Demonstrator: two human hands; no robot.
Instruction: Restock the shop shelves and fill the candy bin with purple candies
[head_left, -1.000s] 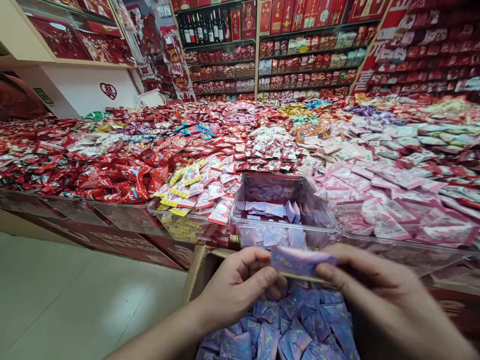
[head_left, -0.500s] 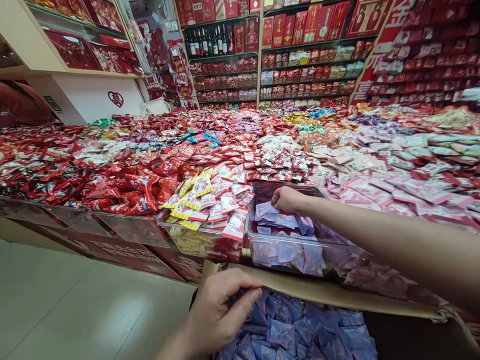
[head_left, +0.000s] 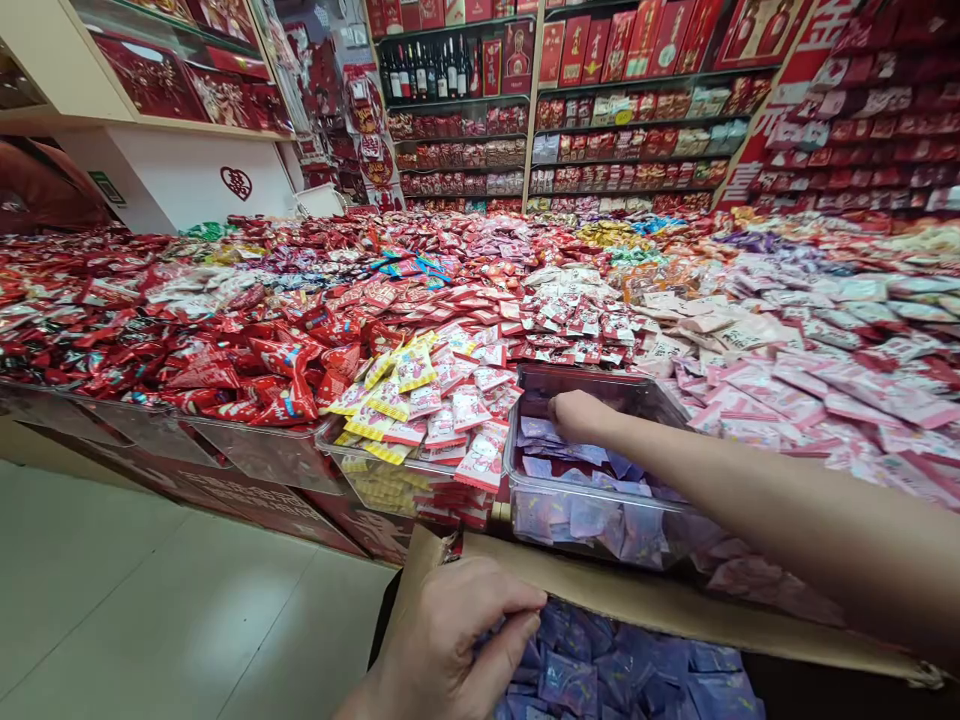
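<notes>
My right hand [head_left: 583,415] reaches into a clear plastic bin [head_left: 513,470] partly filled with purple candy packets [head_left: 559,515]. Its fingers are curled down at the packets' back edge, and the fingertips are hidden, so what they hold cannot be made out. Below, my left hand [head_left: 472,630] hangs over the near-left part of an open cardboard box [head_left: 645,585], thumb and index finger pinched close together beside the box's flap. Whether anything thin is between them does not show. More purple packets [head_left: 566,680] fill the box under that hand.
Left of the bin is another clear bin heaped with yellow and pink-white packets [head_left: 420,400]. Red packets [head_left: 262,370] lie further left, pink ones [head_left: 787,400] to the right. Shelves with bottles [head_left: 424,75] and gift boxes stand behind. Tiled floor [head_left: 187,590] is at lower left.
The view has shifted slightly. My right hand sits lower and deeper in the bin, its fingertips now hidden. My left hand has moved a little right and down, still pinched.
</notes>
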